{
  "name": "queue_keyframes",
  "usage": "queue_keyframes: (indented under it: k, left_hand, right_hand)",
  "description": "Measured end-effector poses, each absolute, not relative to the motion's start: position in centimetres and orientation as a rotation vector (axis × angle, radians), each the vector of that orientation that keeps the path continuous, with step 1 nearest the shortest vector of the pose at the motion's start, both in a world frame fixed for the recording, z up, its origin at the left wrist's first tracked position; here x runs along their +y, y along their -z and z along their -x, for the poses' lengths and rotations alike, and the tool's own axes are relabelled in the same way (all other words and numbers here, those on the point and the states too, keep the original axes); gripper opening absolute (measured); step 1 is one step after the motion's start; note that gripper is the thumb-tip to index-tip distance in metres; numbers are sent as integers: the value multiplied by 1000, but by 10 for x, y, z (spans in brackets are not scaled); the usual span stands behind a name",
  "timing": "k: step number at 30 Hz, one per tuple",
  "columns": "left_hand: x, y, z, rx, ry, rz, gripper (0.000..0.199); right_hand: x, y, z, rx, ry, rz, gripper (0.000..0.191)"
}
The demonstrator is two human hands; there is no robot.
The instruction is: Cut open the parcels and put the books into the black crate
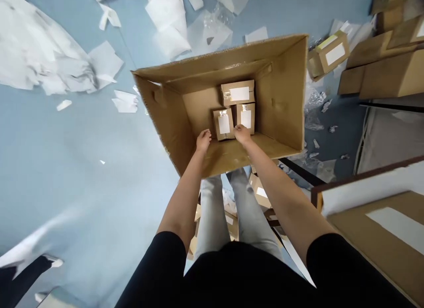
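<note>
A large open cardboard box (pixel 285 96) stands in front of my legs. Inside it are three small brown cartons with white labels: one at the back (pixel 227 94), one at the front left (pixel 217 122) and one at the front right (pixel 252 118). My left hand (pixel 203 139) is inside the box, just left of the front left carton, with its fingers curled and what they hold, if anything, too small to tell. My right hand (pixel 241 133) is at the near edges of the two front cartons, fingers bent together; its contact with them is unclear.
White paper sheets (pixel 168 21) and plastic scraps litter the blue floor. A small carton (pixel 331 56) and larger boxes (pixel 384 78) lie at the right. A labelled box (pixel 380 228) is at the lower right. Another person's leg (pixel 29 272) shows at the lower left.
</note>
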State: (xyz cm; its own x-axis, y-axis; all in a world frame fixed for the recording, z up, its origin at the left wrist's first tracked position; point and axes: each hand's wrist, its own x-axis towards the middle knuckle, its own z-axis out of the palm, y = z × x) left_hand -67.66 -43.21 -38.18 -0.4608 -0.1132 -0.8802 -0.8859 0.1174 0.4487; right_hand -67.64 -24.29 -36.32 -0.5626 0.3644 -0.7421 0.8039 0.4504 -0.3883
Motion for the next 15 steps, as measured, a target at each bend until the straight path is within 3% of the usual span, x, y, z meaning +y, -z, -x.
queue_keyframes:
  k: [8,15]
  left_hand:
    - [-403,548,690,1764,-1250,926,29]
    - [-400,645,676,1881,-1195,928,36]
  right_hand:
    - [-236,521,714,2063,935,-1089,27]
    - [-222,616,675,2035,894,-1180,45]
